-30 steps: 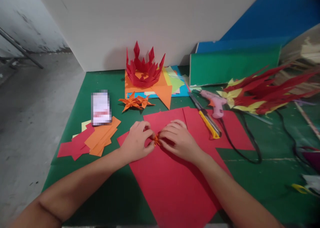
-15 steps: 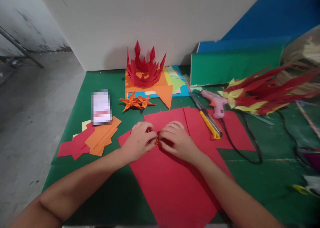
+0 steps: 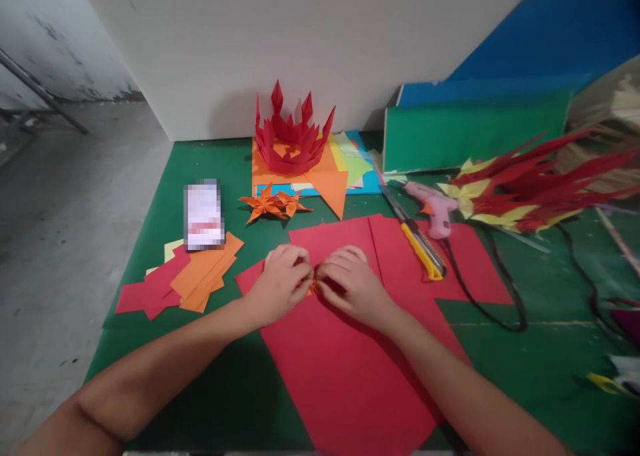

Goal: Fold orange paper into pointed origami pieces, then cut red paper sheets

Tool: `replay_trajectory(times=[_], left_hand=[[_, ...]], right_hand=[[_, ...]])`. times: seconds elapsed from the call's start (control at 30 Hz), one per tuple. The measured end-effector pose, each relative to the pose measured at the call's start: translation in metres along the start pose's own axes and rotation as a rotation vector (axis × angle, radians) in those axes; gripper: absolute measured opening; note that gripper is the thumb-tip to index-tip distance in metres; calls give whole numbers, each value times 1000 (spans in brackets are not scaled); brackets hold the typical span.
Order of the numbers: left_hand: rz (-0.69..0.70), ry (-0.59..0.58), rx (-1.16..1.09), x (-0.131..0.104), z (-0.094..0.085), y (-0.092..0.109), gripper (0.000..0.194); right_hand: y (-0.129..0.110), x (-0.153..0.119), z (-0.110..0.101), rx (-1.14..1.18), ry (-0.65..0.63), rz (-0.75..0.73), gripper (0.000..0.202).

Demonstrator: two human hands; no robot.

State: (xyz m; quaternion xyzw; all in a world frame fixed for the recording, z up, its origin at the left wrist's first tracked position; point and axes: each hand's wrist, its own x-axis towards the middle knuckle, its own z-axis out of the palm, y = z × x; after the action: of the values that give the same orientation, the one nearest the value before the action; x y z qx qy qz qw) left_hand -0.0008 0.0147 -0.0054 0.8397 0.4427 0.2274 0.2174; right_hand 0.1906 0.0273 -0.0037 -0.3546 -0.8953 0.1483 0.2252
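Over the red paper sheets (image 3: pixel 360 369), my left hand (image 3: pixel 286 279) and my right hand (image 3: pixel 353 279) meet, fingertips close together. Between them they pinch a small piece of orange folded paper (image 3: pixel 313 285); most of it is hidden behind the fingers. Just beyond the hands lie orange paper flowers (image 3: pixel 273 204) with pointed petals. Left of my left hand is a fanned pile of orange, red and yellow paper strips (image 3: pixel 200 279). A yellow utility knife (image 3: pixel 421 248) rests on the red paper, right of my right hand.
A red folded-paper crown (image 3: pixel 290 146) stands on coloured sheets at the back. The pink glue gun (image 3: pixel 433 206) trails a black cord. Red and yellow paper flames (image 3: pixel 530 183) lie at right. A phone (image 3: pixel 204 215) is at left, and yellow-handled scissors (image 3: pixel 605 383) sit at the right edge.
The view has shifted very slightly. Both hands stay almost in place, still pinching the orange paper, with only small finger movement.
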Motion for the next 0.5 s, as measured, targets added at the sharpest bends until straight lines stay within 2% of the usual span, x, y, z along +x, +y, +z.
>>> replay_trajectory(times=[0.23,0.37,0.5], left_hand=[[-5,-11,35,0,-1,0,16],[-20,-4,78,-1,3,0,14],[-43,64,86,-2,4,0,15]], right_hand=[[0,-2,2,-7,-14,9,18],[-2,-2,6,-101,21,12,21],[-3,-1,6,-166,96,20,20]])
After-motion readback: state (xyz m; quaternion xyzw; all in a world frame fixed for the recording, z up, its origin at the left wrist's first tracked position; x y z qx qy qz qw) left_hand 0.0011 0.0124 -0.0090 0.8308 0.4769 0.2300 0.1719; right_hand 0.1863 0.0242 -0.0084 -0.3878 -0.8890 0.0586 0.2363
